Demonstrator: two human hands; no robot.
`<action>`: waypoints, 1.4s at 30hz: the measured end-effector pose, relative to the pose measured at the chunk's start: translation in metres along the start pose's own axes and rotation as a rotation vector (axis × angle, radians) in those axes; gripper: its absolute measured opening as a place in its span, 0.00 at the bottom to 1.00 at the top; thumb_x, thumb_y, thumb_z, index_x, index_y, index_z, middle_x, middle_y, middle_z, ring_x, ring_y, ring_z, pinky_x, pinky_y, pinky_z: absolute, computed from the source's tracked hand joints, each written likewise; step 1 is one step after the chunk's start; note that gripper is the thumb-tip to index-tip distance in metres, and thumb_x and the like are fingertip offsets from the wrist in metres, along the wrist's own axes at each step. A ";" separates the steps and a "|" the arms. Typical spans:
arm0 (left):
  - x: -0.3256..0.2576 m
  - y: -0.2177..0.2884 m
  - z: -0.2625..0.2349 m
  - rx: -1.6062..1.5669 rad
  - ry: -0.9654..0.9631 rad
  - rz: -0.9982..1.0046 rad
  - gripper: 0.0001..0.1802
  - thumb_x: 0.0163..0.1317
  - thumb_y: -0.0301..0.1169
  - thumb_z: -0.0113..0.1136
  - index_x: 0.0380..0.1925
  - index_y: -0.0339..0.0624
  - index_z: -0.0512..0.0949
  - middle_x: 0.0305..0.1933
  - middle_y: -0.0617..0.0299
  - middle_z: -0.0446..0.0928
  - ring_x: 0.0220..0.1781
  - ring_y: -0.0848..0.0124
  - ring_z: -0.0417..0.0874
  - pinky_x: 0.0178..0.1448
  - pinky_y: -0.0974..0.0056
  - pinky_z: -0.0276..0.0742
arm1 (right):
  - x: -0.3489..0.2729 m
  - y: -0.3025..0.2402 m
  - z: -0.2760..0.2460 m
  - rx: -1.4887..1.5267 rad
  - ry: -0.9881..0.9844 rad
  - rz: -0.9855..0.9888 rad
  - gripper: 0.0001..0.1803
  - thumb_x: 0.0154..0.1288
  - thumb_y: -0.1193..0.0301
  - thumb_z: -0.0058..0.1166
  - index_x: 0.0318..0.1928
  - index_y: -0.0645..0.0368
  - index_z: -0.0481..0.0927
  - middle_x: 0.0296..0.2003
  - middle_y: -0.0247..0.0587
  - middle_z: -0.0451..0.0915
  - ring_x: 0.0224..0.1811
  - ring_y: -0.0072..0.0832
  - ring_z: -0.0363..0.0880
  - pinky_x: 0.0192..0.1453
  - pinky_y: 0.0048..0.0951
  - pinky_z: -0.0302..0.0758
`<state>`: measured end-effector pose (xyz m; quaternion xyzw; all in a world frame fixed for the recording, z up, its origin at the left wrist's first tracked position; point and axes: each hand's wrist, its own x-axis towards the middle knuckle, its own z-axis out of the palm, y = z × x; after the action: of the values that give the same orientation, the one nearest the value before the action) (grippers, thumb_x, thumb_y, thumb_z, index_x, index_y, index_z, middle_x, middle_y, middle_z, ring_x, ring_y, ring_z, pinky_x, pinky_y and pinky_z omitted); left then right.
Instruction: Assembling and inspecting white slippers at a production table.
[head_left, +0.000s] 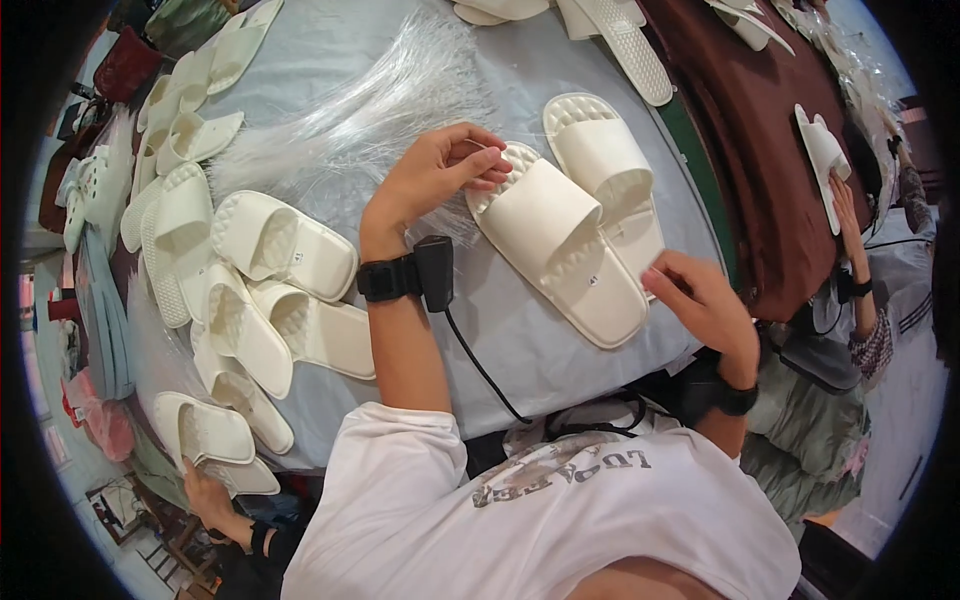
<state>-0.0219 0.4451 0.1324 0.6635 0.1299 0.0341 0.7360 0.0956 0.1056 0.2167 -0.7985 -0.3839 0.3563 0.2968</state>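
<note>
A pair of cream slippers lies in front of me, the nearer slipper partly over the farther slipper. My left hand is at the toe end of the nearer one, fingers curled and pinched together. Whatever they hold is too fine to make out. Beside the heels is my right hand, thumb and forefinger bent toward each other near the sole's edge; anything between them is hidden. A loose bundle of clear, shiny strands spreads across the grey cloth just beyond my left hand.
Several more cream slippers are heaped along the left side of the grey-covered table. Another slipper lies at the far edge. At lower left a co-worker's hand touches slippers; at right another person's hand holds one over brown cloth.
</note>
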 end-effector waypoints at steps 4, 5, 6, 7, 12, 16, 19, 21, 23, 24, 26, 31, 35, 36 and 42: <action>-0.003 0.002 -0.001 -0.019 -0.031 0.005 0.18 0.77 0.37 0.60 0.54 0.31 0.80 0.49 0.47 0.87 0.52 0.64 0.90 0.58 0.64 0.87 | 0.034 -0.015 0.050 0.044 0.229 -0.053 0.13 0.76 0.67 0.58 0.39 0.65 0.80 0.23 0.48 0.76 0.23 0.35 0.72 0.31 0.37 0.69; -0.007 0.002 -0.002 -0.047 -0.030 -0.045 0.17 0.78 0.36 0.59 0.54 0.31 0.80 0.49 0.47 0.87 0.52 0.64 0.90 0.59 0.64 0.87 | 0.042 -0.017 0.062 0.057 0.280 -0.094 0.11 0.76 0.67 0.58 0.40 0.65 0.81 0.24 0.52 0.79 0.24 0.41 0.77 0.32 0.39 0.71; -0.007 0.003 -0.002 -0.045 -0.032 -0.040 0.17 0.78 0.36 0.59 0.54 0.31 0.80 0.49 0.47 0.87 0.52 0.64 0.90 0.59 0.64 0.87 | 0.046 -0.019 0.069 0.055 0.284 -0.096 0.11 0.76 0.67 0.58 0.40 0.65 0.81 0.24 0.52 0.79 0.24 0.41 0.77 0.32 0.39 0.71; -0.008 0.004 -0.002 -0.048 -0.047 -0.038 0.17 0.78 0.36 0.59 0.54 0.31 0.80 0.49 0.46 0.87 0.52 0.64 0.90 0.59 0.64 0.87 | 0.050 -0.022 0.075 0.030 0.333 -0.104 0.10 0.74 0.69 0.58 0.40 0.65 0.81 0.26 0.54 0.81 0.26 0.47 0.80 0.33 0.41 0.73; -0.008 0.006 0.000 0.000 -0.024 -0.035 0.16 0.77 0.34 0.59 0.55 0.32 0.79 0.47 0.47 0.88 0.48 0.65 0.91 0.55 0.66 0.88 | 0.058 -0.024 0.089 0.018 0.407 -0.154 0.06 0.69 0.74 0.59 0.40 0.65 0.82 0.29 0.57 0.83 0.31 0.54 0.83 0.35 0.46 0.77; -0.004 0.004 0.002 0.076 0.001 -0.050 0.17 0.74 0.33 0.63 0.55 0.32 0.79 0.42 0.49 0.89 0.39 0.70 0.90 0.42 0.68 0.86 | 0.063 -0.018 0.095 -0.034 0.426 -0.181 0.06 0.66 0.75 0.61 0.40 0.65 0.83 0.29 0.56 0.84 0.32 0.54 0.84 0.37 0.46 0.78; 0.001 0.010 0.012 0.123 0.086 -0.045 0.17 0.72 0.33 0.66 0.53 0.32 0.81 0.39 0.52 0.89 0.31 0.73 0.87 0.32 0.68 0.82 | 0.065 -0.016 0.097 -0.084 0.435 -0.205 0.06 0.64 0.75 0.62 0.39 0.64 0.83 0.29 0.55 0.84 0.33 0.54 0.84 0.38 0.47 0.78; 0.005 0.012 0.022 0.170 0.147 -0.035 0.17 0.70 0.34 0.68 0.51 0.32 0.82 0.38 0.53 0.89 0.28 0.74 0.86 0.28 0.68 0.79 | 0.065 -0.015 0.098 -0.107 0.448 -0.227 0.05 0.64 0.75 0.62 0.38 0.64 0.83 0.29 0.55 0.84 0.33 0.54 0.84 0.38 0.48 0.79; 0.011 0.010 0.032 0.320 0.256 0.005 0.16 0.65 0.35 0.73 0.46 0.34 0.84 0.35 0.55 0.89 0.24 0.76 0.82 0.25 0.69 0.75 | 0.065 -0.015 0.099 -0.149 0.459 -0.242 0.05 0.63 0.75 0.63 0.38 0.63 0.83 0.30 0.53 0.85 0.34 0.54 0.84 0.39 0.49 0.79; 0.012 0.012 0.037 0.321 0.254 0.010 0.16 0.65 0.35 0.73 0.46 0.34 0.84 0.35 0.55 0.89 0.24 0.76 0.82 0.25 0.69 0.75 | 0.065 -0.014 0.098 -0.151 0.463 -0.244 0.05 0.63 0.75 0.63 0.38 0.63 0.83 0.30 0.53 0.85 0.34 0.54 0.84 0.39 0.49 0.79; 0.014 0.017 0.045 0.333 0.303 -0.060 0.16 0.61 0.35 0.77 0.43 0.36 0.85 0.34 0.57 0.88 0.25 0.77 0.81 0.25 0.69 0.74 | 0.065 -0.013 0.097 -0.170 0.455 -0.250 0.05 0.63 0.75 0.62 0.37 0.63 0.82 0.30 0.53 0.85 0.33 0.54 0.84 0.38 0.50 0.78; 0.017 -0.004 0.030 0.352 0.325 0.091 0.18 0.59 0.34 0.76 0.44 0.34 0.85 0.35 0.55 0.88 0.31 0.73 0.86 0.35 0.68 0.81 | 0.061 -0.024 0.096 -0.161 0.413 -0.279 0.08 0.65 0.74 0.60 0.41 0.64 0.81 0.32 0.54 0.84 0.34 0.55 0.83 0.39 0.50 0.78; 0.023 -0.004 0.029 0.320 0.484 0.258 0.14 0.63 0.33 0.74 0.44 0.36 0.86 0.39 0.57 0.89 0.39 0.74 0.86 0.43 0.70 0.81 | 0.055 -0.021 0.077 -0.058 0.348 -0.308 0.09 0.74 0.71 0.52 0.45 0.66 0.78 0.37 0.57 0.82 0.39 0.57 0.81 0.44 0.49 0.76; 0.023 -0.002 0.028 0.319 0.481 0.257 0.14 0.63 0.33 0.74 0.44 0.36 0.86 0.39 0.57 0.89 0.39 0.74 0.86 0.43 0.70 0.81 | 0.051 -0.018 0.071 -0.059 0.349 -0.305 0.09 0.74 0.71 0.52 0.45 0.66 0.78 0.37 0.57 0.82 0.39 0.57 0.81 0.44 0.49 0.76; 0.018 0.013 0.032 -0.312 0.389 0.383 0.13 0.74 0.28 0.62 0.53 0.34 0.75 0.39 0.65 0.74 0.36 0.77 0.79 0.38 0.70 0.76 | 0.044 -0.014 0.032 -0.107 0.526 -0.236 0.12 0.81 0.70 0.46 0.48 0.67 0.79 0.35 0.54 0.76 0.38 0.50 0.77 0.45 0.43 0.74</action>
<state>0.0046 0.4193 0.1458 0.5360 0.1340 0.3177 0.7706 0.0840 0.1562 0.1939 -0.8279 -0.4023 0.0792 0.3828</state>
